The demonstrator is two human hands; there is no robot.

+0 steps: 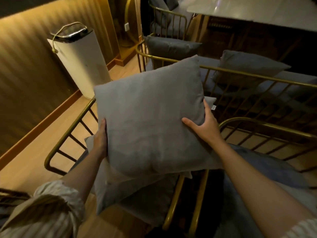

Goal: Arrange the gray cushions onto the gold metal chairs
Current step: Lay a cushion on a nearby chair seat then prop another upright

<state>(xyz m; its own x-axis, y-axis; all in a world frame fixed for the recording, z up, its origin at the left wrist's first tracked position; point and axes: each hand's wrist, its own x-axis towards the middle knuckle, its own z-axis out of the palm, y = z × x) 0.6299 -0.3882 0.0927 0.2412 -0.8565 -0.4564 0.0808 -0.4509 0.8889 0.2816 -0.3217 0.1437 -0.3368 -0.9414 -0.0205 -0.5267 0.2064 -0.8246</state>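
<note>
A square gray cushion is being held up flat between both hands, above the seat of the nearest gold metal chair. The left hand is gripping its left edge, fingers hidden underneath; the right hand is clasping its right edge, thumb lying on top. Below the held cushion, a second gray cushion is lying on that chair. Beyond the held cushion, two darker cushions are sitting on further gold chairs. Left of the cushion, a white upright appliance is standing against the striped wall.
</note>
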